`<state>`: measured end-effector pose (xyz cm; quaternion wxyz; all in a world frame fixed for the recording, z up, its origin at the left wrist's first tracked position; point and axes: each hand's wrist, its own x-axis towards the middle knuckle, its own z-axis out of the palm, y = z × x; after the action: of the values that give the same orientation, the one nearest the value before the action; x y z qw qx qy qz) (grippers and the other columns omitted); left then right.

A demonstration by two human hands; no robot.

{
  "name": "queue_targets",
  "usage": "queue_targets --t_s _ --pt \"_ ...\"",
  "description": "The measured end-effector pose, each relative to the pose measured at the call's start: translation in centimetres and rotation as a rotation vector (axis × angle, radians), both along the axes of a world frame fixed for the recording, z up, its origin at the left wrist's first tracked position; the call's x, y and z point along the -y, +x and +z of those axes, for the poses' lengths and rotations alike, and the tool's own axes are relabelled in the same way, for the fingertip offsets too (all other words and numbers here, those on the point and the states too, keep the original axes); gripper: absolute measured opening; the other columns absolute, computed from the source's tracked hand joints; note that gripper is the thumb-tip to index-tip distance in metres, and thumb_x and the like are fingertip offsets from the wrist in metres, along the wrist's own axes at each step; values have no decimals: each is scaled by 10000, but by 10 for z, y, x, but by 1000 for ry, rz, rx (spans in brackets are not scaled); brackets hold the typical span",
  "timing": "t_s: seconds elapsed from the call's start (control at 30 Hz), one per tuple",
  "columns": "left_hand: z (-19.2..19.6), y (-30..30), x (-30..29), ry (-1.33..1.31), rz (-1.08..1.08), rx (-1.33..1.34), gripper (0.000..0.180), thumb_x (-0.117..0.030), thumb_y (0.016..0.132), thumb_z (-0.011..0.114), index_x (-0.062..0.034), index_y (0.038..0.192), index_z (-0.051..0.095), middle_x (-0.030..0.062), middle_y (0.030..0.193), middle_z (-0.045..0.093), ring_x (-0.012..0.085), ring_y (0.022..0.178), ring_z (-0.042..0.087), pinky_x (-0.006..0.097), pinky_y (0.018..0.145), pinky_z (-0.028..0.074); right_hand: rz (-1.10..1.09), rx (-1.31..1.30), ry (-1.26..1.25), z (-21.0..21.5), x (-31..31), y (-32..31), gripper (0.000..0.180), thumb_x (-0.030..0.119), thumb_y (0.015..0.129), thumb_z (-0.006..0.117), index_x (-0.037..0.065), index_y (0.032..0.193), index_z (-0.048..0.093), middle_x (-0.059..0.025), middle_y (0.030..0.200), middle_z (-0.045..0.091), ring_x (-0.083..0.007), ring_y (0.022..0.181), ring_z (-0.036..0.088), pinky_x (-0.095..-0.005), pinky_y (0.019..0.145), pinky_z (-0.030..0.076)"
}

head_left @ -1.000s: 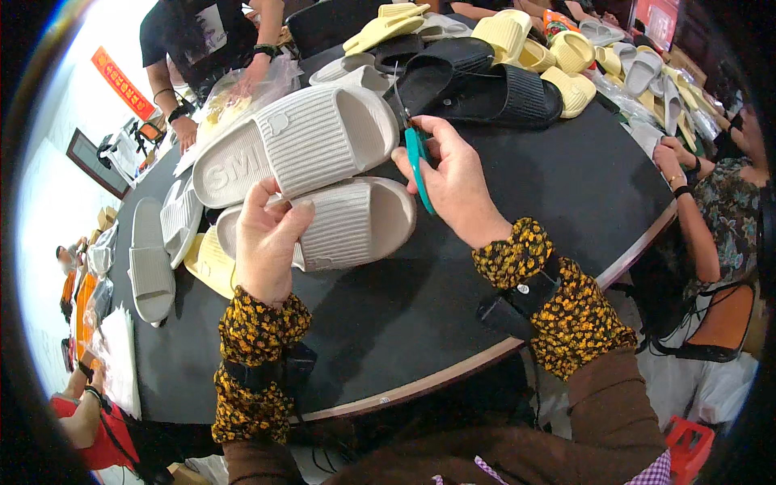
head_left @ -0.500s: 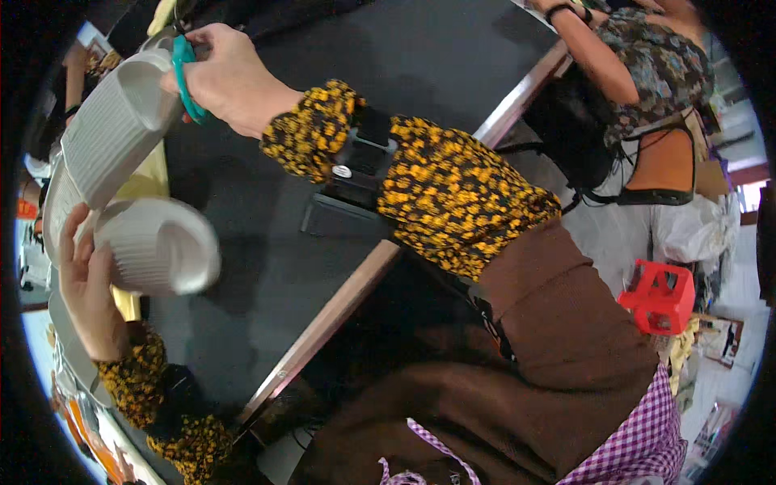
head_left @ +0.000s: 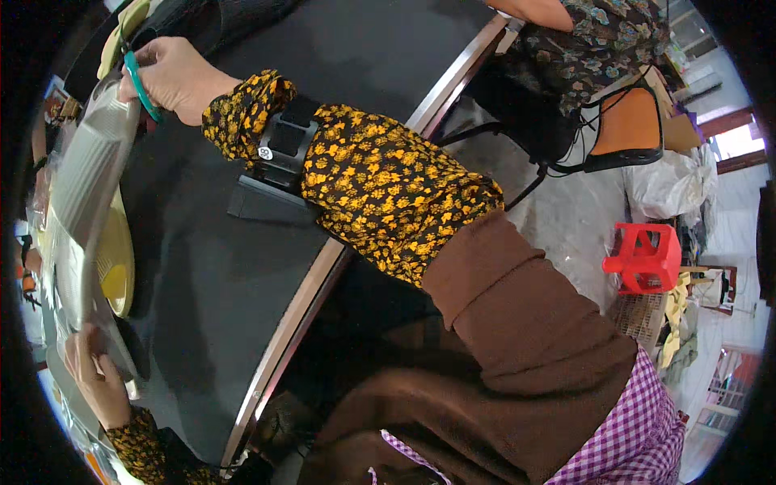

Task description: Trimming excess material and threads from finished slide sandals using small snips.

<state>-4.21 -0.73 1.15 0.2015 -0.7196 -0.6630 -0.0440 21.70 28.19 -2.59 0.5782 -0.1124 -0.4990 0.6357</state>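
— What does the right hand [head_left: 174, 74] have?

— It is closed round a small green tool [head_left: 141, 85], gripped between thumb and fingers, up at the top left of the view. The tool's lower end touches the upper end of a grey ribbed slipper [head_left: 89, 186].

— And the left hand [head_left: 99, 378]?

— It is low at the left edge, fingers curled onto the slipper's lower end, pinching its edge. How tight the grip is, I cannot tell; the hand is small and bent by the lens there.

— Where does the slipper lie?

— It stretches between the two hands along the left side of the black round table [head_left: 218, 267], tilted on its edge. Just beside it, partly under it, sits a yellow slipper [head_left: 117, 271].

— Anything else close by?

— Both forearms wear yellow-flowered sleeve covers; the right one has a black band [head_left: 283, 149] strapped on it. Another person in a flowered top [head_left: 598, 40] sits at the far rim by an orange chair [head_left: 630, 125]. A red plastic stool [head_left: 647, 259] stands on the floor, well apart from the table.
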Motion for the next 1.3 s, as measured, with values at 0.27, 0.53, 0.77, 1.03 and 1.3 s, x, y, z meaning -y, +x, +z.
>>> queue_targets --t_s 0.27,0.53,0.77,1.03,1.3 --pt "8 9 35 45 35 37 390 11 718 447 -24 1090 560 160 1146 540 352 1164 440 432 1001 292 -67 291 225 -3 2 -19 390 128 702 716 -19 1047 605 -112 848 628 -179 685 602 -314 541 506" --pt "-6 5 45 263 307 333 694 -181 720 676 6 1312 364 197 1346 387 345 1253 358 390 1047 278 112 267 86 20 19 26 386 192 751 664 38 1098 593 -20 866 610 -108 706 583 -260 518 489" --pt "-13 -38 91 113 598 565 816 -402 709 725 39 1296 368 239 1260 451 326 1176 444 377 989 358 134 303 87 18 26 -3 398 77 733 659 -15 1112 580 -66 966 604 -156 852 579 -258 798 450" --pt "1 -24 70 -78 618 1201 691 -352 814 648 92 1262 366 196 944 612 163 674 628 238 504 524 150 486 171 10 34 12 410 164 797 608 -13 1156 518 -36 1018 570 -128 905 553 -243 825 429" --pt "-4 -47 53 103 515 1392 431 -82 812 511 62 1216 473 206 1036 580 211 697 634 281 460 557 215 451 158 8 33 5 415 239 792 618 33 1142 532 5 960 567 -78 823 529 -239 696 426"
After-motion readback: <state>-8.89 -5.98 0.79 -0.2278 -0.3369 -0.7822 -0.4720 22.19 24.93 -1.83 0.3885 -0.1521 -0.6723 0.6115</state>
